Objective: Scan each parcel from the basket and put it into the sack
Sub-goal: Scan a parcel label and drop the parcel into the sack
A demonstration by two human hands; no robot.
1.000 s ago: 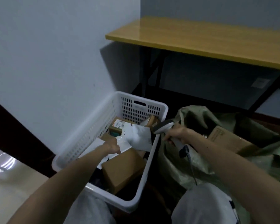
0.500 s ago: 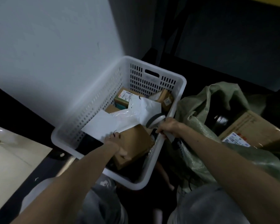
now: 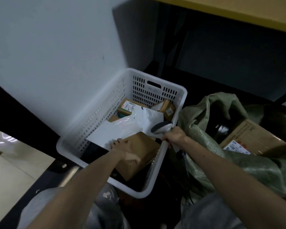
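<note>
Several boxes (image 3: pixel 144 146) crowd the basket (image 3: pixel 182 96) under the white mailer (image 3: pixel 116 133) left hand (image 3: pixel 122 148) grips; right hand (image 3: pixel 173 136) grips scanner (image 3: pixel 161 127).

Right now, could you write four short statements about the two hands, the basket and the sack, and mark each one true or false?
1. The right hand holds a scanner. True.
2. The basket is empty. False: it holds several parcels, among them a white bag and a brown box.
3. The left hand reaches into the sack. False: it reaches into the basket and touches the white bag.
4. A cardboard box with a label lies in the sack. True.
</note>
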